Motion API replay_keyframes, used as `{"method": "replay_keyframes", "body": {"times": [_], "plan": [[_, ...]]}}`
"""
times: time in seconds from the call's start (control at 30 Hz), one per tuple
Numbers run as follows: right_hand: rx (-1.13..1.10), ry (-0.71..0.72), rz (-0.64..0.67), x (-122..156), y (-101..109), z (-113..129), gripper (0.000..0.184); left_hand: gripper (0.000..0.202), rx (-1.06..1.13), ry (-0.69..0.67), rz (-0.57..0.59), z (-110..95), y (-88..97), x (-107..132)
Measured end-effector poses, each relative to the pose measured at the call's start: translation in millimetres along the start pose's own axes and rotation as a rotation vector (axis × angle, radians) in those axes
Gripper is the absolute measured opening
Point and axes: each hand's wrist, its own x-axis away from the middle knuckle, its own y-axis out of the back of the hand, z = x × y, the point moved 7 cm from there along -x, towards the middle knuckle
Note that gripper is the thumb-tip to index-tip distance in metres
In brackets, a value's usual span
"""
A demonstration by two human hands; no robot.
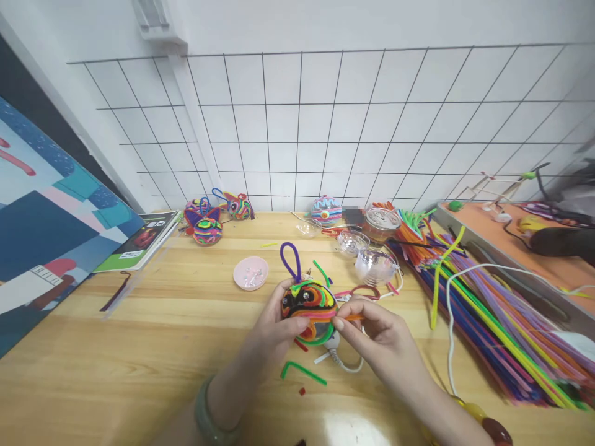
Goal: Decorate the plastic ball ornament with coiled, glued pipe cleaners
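Ball (pixel 316 290), coated in multicol. fuzzy stems, is held up over the near-mid. counter (pixel 186 334); a purple loop (pixel 297 266) stands on top. Part of its near face, lower R, is bare & clear.

L hand (pixel 274 322): closed round the ball's L side, thumb across the front; green bangle (pixel 204 415) at wrist. R hand (pixel 381 328): narrow, thumb & index pinching an orange stem (pixel 356 317) at the ball's R edge.

Below/near: bent green stem (pixel 304 370) & small red bit (pixel 302 391), lying apart. Just beyond the ball's lower R edge: white tool (pixel 331 341) w/ coiled cord, partly hidden, type unclear.

Far L of ball: pink dish (pixel 237 279) w/ small shiny bits. Farther L, by the wall grid (pixel 301 102): a group of decorated balls (pixel 207 231); magazine (pixel 149 238) to their L, beside a large picture board (pixel 65 229). Far, slightly R: striped ball (pixel 326 214).

Far R of ball: clear shells (pixel 375 266) & a round tub (pixel 382 222). R: long bundle of multicol. stems (pixel 493 322), yellow stem (pixel 436 297) across its L edge; white cable (pixel 450 341) loops over it. Beyond, R: orange surface (pixel 488 238).
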Motion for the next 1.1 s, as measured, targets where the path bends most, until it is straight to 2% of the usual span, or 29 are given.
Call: {"method": "replay_keyframes", "body": {"times": [0.3, 0.63, 0.83, 0.93, 1.1], "plan": [[-0.050, -0.015, 0.004, 0.9, -0.9, -0.8, 0.022, 0.056, 0.007, -0.005, 0.005, 0.7, 0.9, -1.4], [-0.137, -0.092, 0.013, 2.5, -3.5, -11.0, 0.019, 0.037, 0.105, -0.021, 0.030, -3.3, -6.6, 1.5], [-0.071, -0.005, 0.006, 4.4, -3.0, -2.1, 0.012, 0.061, -0.095, 0.007, 0.036, -1.2, -3.1, 2.3], [-0.004, 0.048, 0.007, 5.4, -3.3, 0.9, 0.007, 0.062, -0.179, 0.020, 0.020, -1.2, -1.7, 2.3], [0.078, 0.122, 0.030, 6.3, -6.4, 6.9, 0.005, 0.064, -0.202, 0.016, -0.102, -2.4, -0.8, 5.2]]}}
